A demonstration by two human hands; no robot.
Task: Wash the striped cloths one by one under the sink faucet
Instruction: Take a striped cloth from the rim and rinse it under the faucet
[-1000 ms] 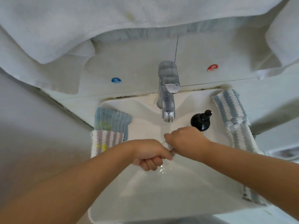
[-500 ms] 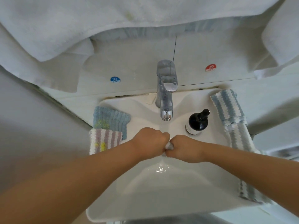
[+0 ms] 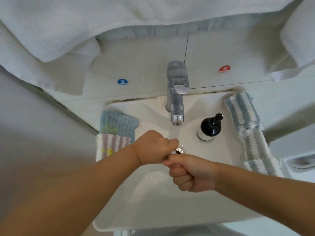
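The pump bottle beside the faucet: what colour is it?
Black, with a pale label band at its base; head view.

Both forearms bare, no sleeves in view; hands (image 3: 153,147) bare, ungloved, no rings.

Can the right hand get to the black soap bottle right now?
Probably yes, but not this instant. The bottle stands just beyond the right hand on the sink with nothing between them, but its fingers are curled tight, apparently round a cloth, so it must let go first.
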